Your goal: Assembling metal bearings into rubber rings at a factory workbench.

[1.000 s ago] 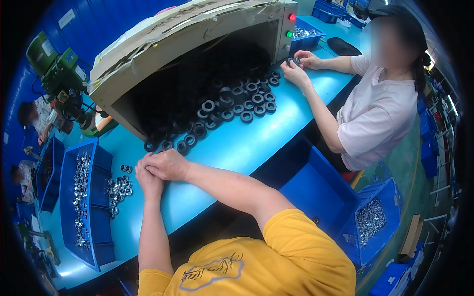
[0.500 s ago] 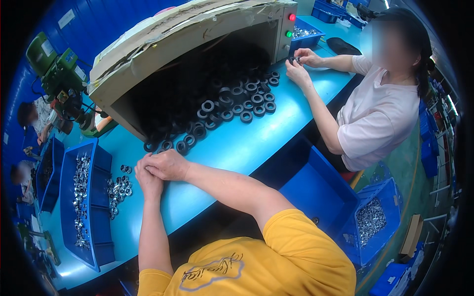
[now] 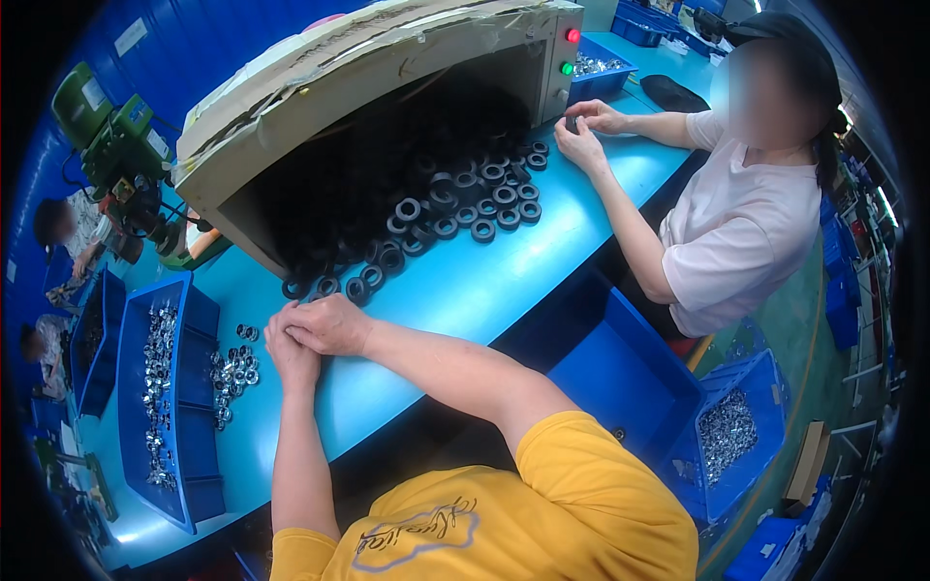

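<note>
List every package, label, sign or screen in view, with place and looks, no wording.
Cardboard cover: flattened brown box on the machine, taped.
Wall label: small white rectangle on the blue wall, upper left.
Shirt print: dark outline design on a yellow shirt, bottom.
No screens.

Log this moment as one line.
left hand: pressed against right | right hand: over left, contents hidden | nearest: black rings, metal rings | blue table

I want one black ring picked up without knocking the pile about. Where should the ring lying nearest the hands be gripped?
Probably the black ring at the pile's front edge: it lies flat with its hole upward. Pinch its near rim, one finger in the hole, coming from the bare table side by the right hand.
</note>
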The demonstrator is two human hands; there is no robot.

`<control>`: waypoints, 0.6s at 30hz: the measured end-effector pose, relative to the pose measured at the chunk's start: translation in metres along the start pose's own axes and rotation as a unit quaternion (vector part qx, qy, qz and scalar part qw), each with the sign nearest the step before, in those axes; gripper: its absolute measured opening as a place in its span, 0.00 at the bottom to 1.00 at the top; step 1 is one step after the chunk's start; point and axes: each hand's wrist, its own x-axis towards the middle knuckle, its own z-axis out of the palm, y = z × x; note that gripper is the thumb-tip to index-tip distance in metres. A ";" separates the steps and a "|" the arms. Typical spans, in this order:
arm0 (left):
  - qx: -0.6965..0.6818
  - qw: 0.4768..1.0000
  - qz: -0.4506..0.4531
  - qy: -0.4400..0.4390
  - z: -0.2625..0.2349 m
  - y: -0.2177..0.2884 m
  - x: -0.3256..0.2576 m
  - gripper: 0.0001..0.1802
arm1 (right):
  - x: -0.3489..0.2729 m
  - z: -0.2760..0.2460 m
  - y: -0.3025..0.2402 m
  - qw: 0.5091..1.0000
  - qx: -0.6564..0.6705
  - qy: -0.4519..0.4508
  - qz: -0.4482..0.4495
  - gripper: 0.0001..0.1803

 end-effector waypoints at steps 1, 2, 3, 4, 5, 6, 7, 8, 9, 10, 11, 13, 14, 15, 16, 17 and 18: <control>-0.001 1.000 0.000 0.000 0.000 0.000 0.000 0.21 | 0.000 0.000 0.000 1.000 0.001 0.001 0.001 0.06; -0.002 1.000 -0.001 -0.001 0.000 -0.001 0.000 0.21 | 0.000 0.000 -0.001 1.000 0.002 0.001 0.001 0.06; -0.002 1.000 0.000 -0.002 0.000 0.000 0.000 0.21 | 0.000 0.000 -0.001 1.000 0.002 0.001 0.001 0.06; -0.001 1.000 0.000 -0.003 0.000 0.000 0.000 0.21 | 0.000 0.000 0.000 1.000 0.002 0.002 0.001 0.06; 0.000 1.000 0.002 -0.002 0.000 0.001 0.001 0.21 | 0.000 0.000 0.000 1.000 0.002 0.002 0.000 0.06; 0.001 1.000 0.003 -0.002 0.000 0.001 0.001 0.21 | 0.000 0.000 0.000 1.000 0.003 0.002 0.000 0.06; 0.002 1.000 0.004 -0.002 -0.001 0.002 0.001 0.21 | 0.000 0.000 0.000 1.000 0.003 0.003 -0.001 0.06; 0.002 1.000 0.003 -0.002 0.000 0.001 0.001 0.21 | 0.000 0.000 0.000 1.000 0.003 0.002 -0.001 0.06; 0.000 1.000 0.004 -0.003 0.000 0.001 0.001 0.21 | 0.000 -0.001 0.000 1.000 0.003 0.002 -0.001 0.06; -0.001 1.000 0.004 -0.003 0.000 0.001 0.001 0.21 | 0.000 -0.001 0.000 1.000 0.003 0.002 0.000 0.06; -0.003 1.000 0.005 -0.004 0.000 0.001 0.001 0.21 | 0.000 -0.001 0.000 1.000 0.001 -0.001 0.000 0.06; -0.005 1.000 0.005 -0.003 0.000 0.000 0.001 0.21 | 0.000 -0.002 0.000 1.000 -0.004 -0.009 0.000 0.05; -0.004 1.000 0.004 -0.002 0.000 -0.001 0.000 0.21 | 0.000 -0.002 -0.001 1.000 -0.004 -0.009 0.000 0.06; -0.004 1.000 0.004 -0.002 0.000 -0.001 0.000 0.21 | 0.000 -0.002 -0.001 1.000 -0.004 -0.009 -0.001 0.06; -0.003 1.000 0.004 -0.001 0.000 -0.001 0.000 0.21 | 0.000 -0.001 -0.001 1.000 -0.001 -0.005 -0.002 0.06; -0.003 1.000 0.004 -0.001 -0.001 -0.001 -0.001 0.21 | 0.000 0.000 -0.001 1.000 0.000 -0.002 -0.003 0.06; -0.003 1.000 0.004 -0.003 0.000 -0.001 0.000 0.21 | 0.000 0.000 -0.001 1.000 0.000 0.001 -0.004 0.06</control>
